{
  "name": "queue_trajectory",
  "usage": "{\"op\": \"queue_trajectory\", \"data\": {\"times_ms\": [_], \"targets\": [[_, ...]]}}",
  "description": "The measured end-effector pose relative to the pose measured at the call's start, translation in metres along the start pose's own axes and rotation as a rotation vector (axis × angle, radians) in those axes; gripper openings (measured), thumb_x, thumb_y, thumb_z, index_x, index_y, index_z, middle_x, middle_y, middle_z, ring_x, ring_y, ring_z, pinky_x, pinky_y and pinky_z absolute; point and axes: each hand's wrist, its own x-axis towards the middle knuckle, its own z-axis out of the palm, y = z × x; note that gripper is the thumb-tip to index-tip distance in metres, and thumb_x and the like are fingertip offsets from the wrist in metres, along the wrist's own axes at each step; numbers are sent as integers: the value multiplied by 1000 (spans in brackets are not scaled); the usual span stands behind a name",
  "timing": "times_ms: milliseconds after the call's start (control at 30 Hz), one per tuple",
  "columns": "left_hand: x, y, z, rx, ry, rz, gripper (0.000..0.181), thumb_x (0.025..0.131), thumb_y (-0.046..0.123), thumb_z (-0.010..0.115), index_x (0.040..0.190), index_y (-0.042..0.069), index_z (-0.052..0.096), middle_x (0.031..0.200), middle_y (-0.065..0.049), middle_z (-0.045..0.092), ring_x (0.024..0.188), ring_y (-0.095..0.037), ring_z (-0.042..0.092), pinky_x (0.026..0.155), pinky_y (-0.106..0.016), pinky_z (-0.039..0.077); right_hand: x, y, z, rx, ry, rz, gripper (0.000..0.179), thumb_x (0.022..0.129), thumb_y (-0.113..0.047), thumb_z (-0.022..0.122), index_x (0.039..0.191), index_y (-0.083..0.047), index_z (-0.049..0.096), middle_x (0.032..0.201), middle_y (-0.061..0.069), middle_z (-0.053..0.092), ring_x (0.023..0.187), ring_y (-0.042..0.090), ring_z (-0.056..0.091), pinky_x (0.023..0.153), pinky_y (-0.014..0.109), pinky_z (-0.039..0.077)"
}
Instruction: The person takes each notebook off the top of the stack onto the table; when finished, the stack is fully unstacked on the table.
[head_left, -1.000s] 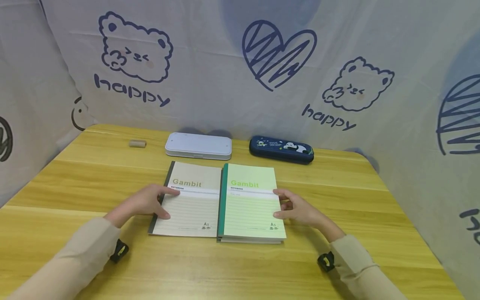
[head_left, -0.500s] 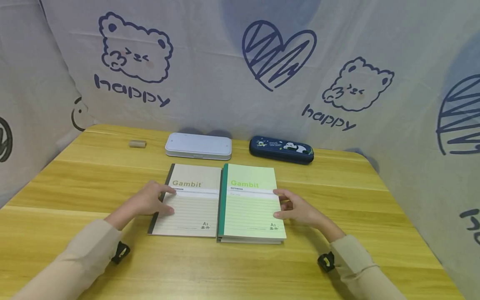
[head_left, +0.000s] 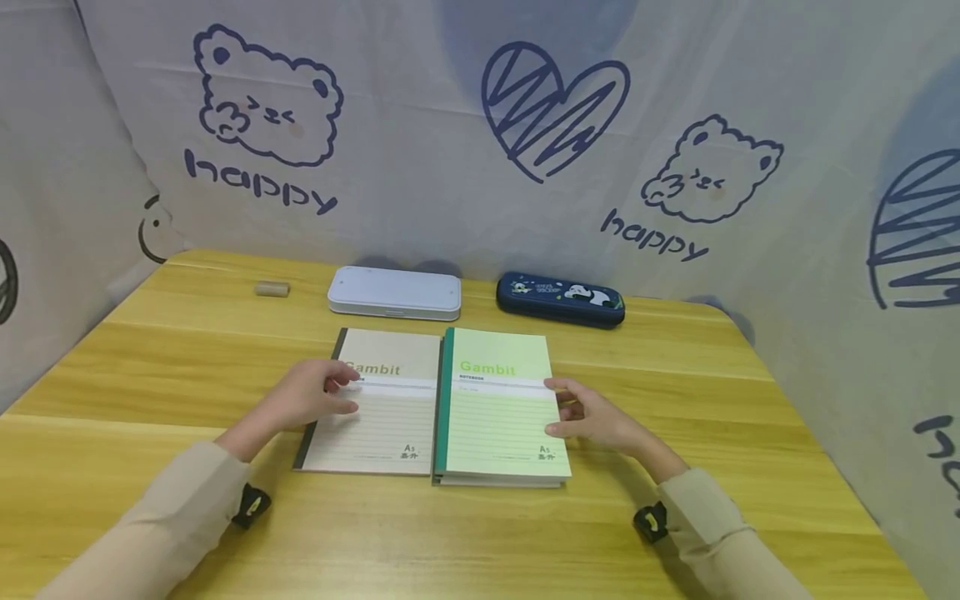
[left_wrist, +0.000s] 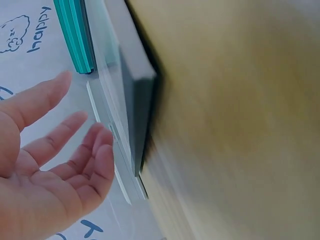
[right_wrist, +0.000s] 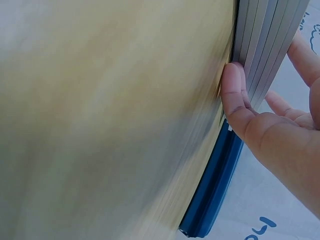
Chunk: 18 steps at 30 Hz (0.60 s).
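Note:
In the head view, a pale grey notebook [head_left: 375, 425] with a dark spine lies flat, its cover reading Gambit. Beside it on the right is a stack topped by a light green notebook [head_left: 498, 425] with a green spine. My left hand [head_left: 307, 393] hovers over the grey notebook's left side, fingers loosely bent. The left wrist view shows the left palm [left_wrist: 55, 175] holding nothing, apart from the dark spine [left_wrist: 137, 110]. My right hand [head_left: 600, 421] touches the stack's right edge, thumb and index finger at the cover. In the right wrist view, other fingers rest against the page edges [right_wrist: 262, 45].
Behind the notebooks stand a white pencil case [head_left: 395, 292] and a dark blue panda pencil case [head_left: 560, 300]. A small brown cylinder [head_left: 272, 288] lies at the back left of the wooden table [head_left: 420, 542]. A printed white cloth [head_left: 420, 108] hangs behind the table.
My left hand has come up off the grey notebook and shifted slightly right, its thumb and finger now raised over the cover. The grey notebook slid a little toward me. My right hand stayed put.

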Motion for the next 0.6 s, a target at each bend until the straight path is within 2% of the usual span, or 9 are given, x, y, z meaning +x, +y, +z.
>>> {"op": "queue_trajectory", "data": {"times_ms": [200, 367, 600], "targets": [[3, 4, 4, -41, 14, 25, 32, 73, 5, 70, 100, -9, 60, 87, -13, 61, 77, -22, 56, 68, -34, 46, 1, 1, 0, 7, -7, -5, 68, 82, -11, 65, 135, 8, 26, 118, 25, 41, 87, 23, 45, 75, 33, 41], [9, 5, 9, -41, 17, 67, 30, 72, 4, 71, 98, -9, 61, 86, -13, 62, 76, -22, 57, 70, -35, 46, 1, 2, 0, 10, -11, -11, 68, 82, -11, 65, 134, 8, 26, 117, 25, 42, 86, 23, 46, 74, 33, 41], [16, 14, 15, -32, -7, 96, 30, 73, 6, 70, 98, -8, 61, 86, -12, 62, 76, -21, 58, 71, -35, 46, 3, 4, 0, 21, -7, -8, 68, 81, -9, 65, 134, 8, 26, 115, 24, 44, 85, 22, 47, 74, 33, 41]]}}
